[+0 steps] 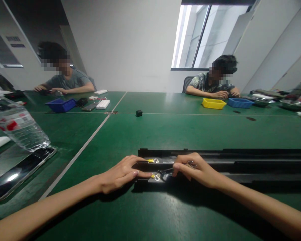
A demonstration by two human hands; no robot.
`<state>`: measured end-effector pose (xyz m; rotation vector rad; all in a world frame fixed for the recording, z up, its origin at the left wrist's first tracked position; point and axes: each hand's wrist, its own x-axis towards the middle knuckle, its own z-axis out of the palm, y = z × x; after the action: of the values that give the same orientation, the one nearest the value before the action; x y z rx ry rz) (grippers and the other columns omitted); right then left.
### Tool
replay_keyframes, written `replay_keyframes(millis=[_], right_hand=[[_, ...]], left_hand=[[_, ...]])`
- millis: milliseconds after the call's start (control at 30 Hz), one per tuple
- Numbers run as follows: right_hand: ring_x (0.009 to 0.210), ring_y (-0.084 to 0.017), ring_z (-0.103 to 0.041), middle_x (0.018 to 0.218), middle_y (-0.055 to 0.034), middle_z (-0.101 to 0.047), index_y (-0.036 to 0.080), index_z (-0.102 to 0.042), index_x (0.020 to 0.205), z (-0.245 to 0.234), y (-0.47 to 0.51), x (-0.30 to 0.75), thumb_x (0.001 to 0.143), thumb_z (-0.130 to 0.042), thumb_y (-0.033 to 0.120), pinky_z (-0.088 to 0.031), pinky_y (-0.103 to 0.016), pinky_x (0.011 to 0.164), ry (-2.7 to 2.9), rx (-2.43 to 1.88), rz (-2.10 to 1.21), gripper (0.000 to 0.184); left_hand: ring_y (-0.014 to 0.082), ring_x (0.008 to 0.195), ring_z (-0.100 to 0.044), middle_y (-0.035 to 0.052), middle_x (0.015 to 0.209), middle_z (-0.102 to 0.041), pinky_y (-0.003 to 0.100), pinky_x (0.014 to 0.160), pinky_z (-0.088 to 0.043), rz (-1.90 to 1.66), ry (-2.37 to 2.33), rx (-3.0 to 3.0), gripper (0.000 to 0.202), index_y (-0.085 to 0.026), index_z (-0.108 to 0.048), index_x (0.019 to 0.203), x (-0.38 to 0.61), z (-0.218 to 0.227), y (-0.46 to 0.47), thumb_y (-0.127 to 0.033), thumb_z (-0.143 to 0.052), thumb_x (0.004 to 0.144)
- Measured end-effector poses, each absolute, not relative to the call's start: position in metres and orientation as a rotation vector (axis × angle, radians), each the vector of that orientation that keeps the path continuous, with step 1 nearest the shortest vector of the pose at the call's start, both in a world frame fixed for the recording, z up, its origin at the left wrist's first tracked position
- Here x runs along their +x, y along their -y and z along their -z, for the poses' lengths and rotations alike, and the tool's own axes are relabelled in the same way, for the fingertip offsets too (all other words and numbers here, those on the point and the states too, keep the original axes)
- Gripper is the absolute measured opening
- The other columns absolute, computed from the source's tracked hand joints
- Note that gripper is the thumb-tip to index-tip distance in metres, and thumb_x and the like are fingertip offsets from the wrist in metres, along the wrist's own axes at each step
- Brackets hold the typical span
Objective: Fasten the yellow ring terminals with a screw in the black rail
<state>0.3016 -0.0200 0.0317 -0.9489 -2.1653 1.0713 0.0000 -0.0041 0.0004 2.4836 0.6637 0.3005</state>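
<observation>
Two long black metal channels (253, 169) lie side by side on the green table, running off to the right. At their left ends sit two ring terminals with yellow sleeves, a far one (152, 161) and a near one (155, 176), each with a round metal fastener. My left hand (122, 174) reaches over those ends with fingers spread, its thumb and a fingertip at the yellow sleeves. In my right hand (194, 169) a small metal wrench (164, 173) is pinched, its head around or against the near fastener. Part of its handle is hidden by my fingers.
A water bottle (20, 124) and a phone (20, 174) are at the left. A small black cube (139, 113) sits mid-table. Farther off are a dark blue bin (61, 105), a yellow bin (213, 103) and a blue bin (240, 103). Two people sit across the table.
</observation>
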Motion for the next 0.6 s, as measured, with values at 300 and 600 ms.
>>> replay_keyframes(millis=[300, 600], right_hand=[[0.045, -0.006, -0.048, 0.058, 0.0013, -0.057, 0.013, -0.070, 0.074, -0.0316, 0.0200, 0.3027, 0.095, -0.053, 0.041, -0.041, -0.017, 0.047, 2.171, -0.942, -1.069, 0.039], [0.046, -0.007, -0.049, 0.060, 0.0005, -0.058, 0.013, -0.070, 0.075, -0.0302, 0.0193, 0.3029, 0.095, -0.052, 0.042, -0.040, -0.017, 0.047, 2.173, -0.952, -1.064, 0.039]], left_hand=[[0.0301, 0.121, -0.042, 0.0078, 0.140, -0.044, 0.050, 0.106, -0.028, -0.315, -0.659, 2.496, 0.058, -0.034, -0.058, 0.134, 0.0023, -0.0012, 0.0042, -0.051, -0.011, 0.104], [0.0297, 0.122, -0.042, 0.0072, 0.139, -0.043, 0.050, 0.106, -0.029, -0.332, -0.672, 2.504, 0.055, -0.036, -0.058, 0.132, 0.0019, 0.0011, 0.0047, -0.051, -0.013, 0.104]])
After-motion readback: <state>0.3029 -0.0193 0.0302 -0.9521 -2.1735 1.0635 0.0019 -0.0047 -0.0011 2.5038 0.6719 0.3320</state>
